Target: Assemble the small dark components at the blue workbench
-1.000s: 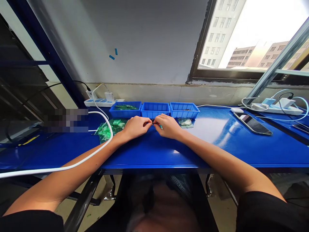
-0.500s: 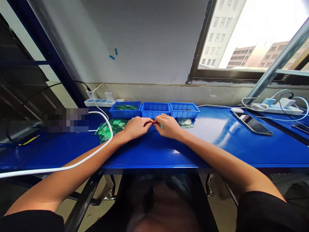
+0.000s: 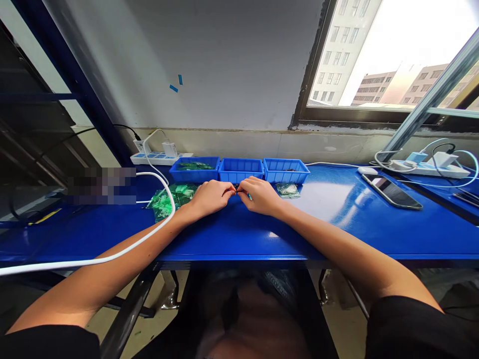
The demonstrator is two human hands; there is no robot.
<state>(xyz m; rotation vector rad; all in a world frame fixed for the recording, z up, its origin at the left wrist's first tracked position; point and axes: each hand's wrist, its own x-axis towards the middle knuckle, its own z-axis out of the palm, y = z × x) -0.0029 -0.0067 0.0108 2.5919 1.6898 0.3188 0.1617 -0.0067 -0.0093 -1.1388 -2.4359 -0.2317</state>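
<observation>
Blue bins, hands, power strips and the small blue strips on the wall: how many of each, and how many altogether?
Blue bins: 3
Hands: 2, left hand and right hand
Power strips: 2
Small blue strips: 2
Total: 9

A dark piece (image 3: 236,189) shows again between left grip (image 3: 209,196) and right grip (image 3: 261,194).

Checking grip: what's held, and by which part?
A dark piece, pinched between left hand and right hand; which part each grips is too small to tell.
</observation>
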